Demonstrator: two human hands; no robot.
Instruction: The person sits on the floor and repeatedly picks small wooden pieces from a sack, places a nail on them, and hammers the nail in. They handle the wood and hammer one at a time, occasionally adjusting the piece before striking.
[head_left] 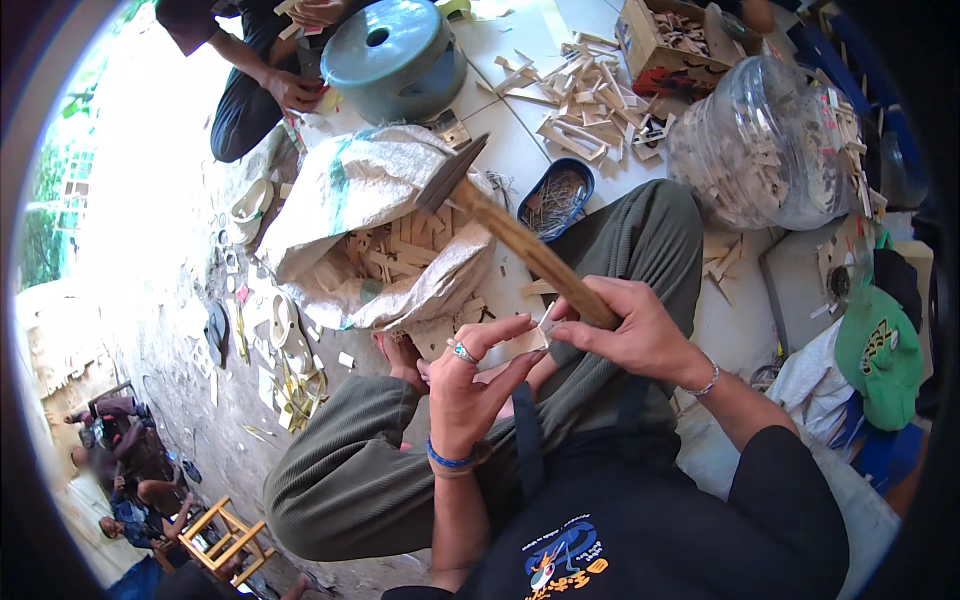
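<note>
My right hand (630,335) is wrapped round the wooden handle of a hammer (525,248). The hammer's metal head points up and away to the left. With its thumb and forefinger, the same hand touches a small pale wooden piece (545,326). My left hand (468,385) pinches that piece from the other side, above my crossed legs. Whether a nail is between the fingertips is too small to tell. Beyond the hammer head lies a white woven sack (350,190), its mouth spread round several wood strips (400,248). A blue dish (566,170) of nails is just right of the hammer handle.
A loose pile of wooden pieces (590,95) lies on the tiles beyond the dish. A clear plastic container (765,140) and a box (650,45) hold more. A round stool (385,60) stands far left, beside another person's hand (293,92). A green cap (880,350) sits at right.
</note>
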